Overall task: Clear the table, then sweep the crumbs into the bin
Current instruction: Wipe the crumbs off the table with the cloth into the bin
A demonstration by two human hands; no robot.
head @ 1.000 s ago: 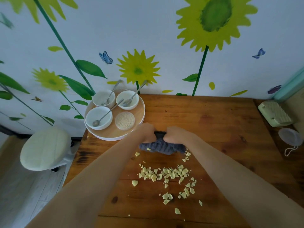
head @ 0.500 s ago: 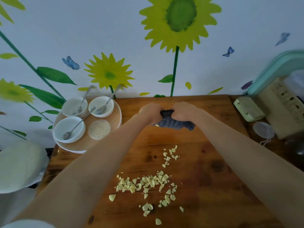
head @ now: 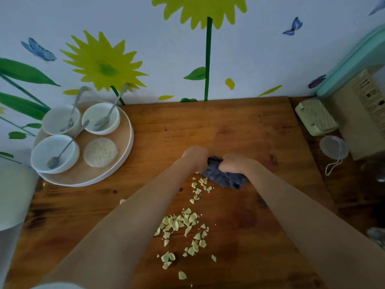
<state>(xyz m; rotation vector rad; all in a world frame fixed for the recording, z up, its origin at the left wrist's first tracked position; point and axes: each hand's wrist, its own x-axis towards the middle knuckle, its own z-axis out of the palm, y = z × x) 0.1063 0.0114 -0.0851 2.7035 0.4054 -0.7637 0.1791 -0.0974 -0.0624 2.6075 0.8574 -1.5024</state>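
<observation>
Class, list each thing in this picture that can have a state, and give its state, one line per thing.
left hand: grips the cloth
right hand: grips the cloth
cloth: bunched, on the table
crumbs: scattered, unswept
tray: at the table's corner, loaded
three bowls: upright, a spoon in each

Legible text, labels, brands, numbers, signs: 0 found. The wall [head: 145, 28] carries painted sunflowers and butterflies only, no lettering. The green box [head: 315, 117] at the table's right edge shows ridges but no readable marking.
</observation>
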